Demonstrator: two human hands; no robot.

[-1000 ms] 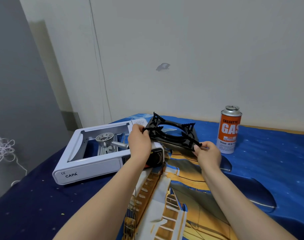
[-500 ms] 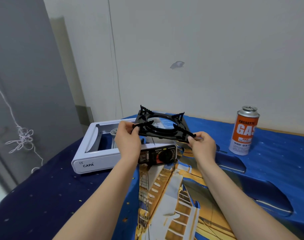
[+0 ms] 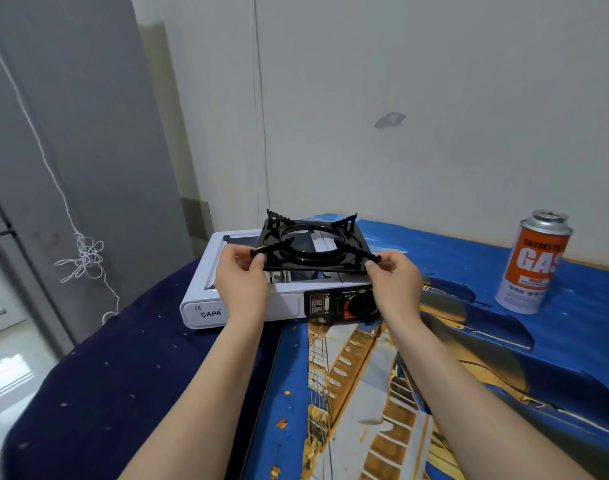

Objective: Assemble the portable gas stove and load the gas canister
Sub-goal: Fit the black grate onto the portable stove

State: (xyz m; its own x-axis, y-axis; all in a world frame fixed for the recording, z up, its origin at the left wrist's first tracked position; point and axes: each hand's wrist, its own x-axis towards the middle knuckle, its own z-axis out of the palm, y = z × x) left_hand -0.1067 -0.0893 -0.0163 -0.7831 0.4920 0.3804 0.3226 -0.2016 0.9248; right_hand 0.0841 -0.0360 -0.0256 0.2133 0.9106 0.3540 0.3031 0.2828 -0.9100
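Observation:
A white portable gas stove marked CAPA lies on the blue patterned cloth, its black control panel with a knob facing me. Just above its open top I hold a black square pan support with raised corner prongs, roughly level. My left hand pinches its front left prong and my right hand pinches its front right prong. An orange and silver gas canister stands upright on the cloth to the right, apart from the stove. The burner is hidden under the support.
The blue and gold cloth covers the surface; its dark blue part drops off at the left edge. A white wall rises close behind. A grey panel with a tangled white cord stands at the left.
Both hands have carried the black pan support leftward, from right of the stove to just over its open top. The view has swung left, so stove and canister sit further right.

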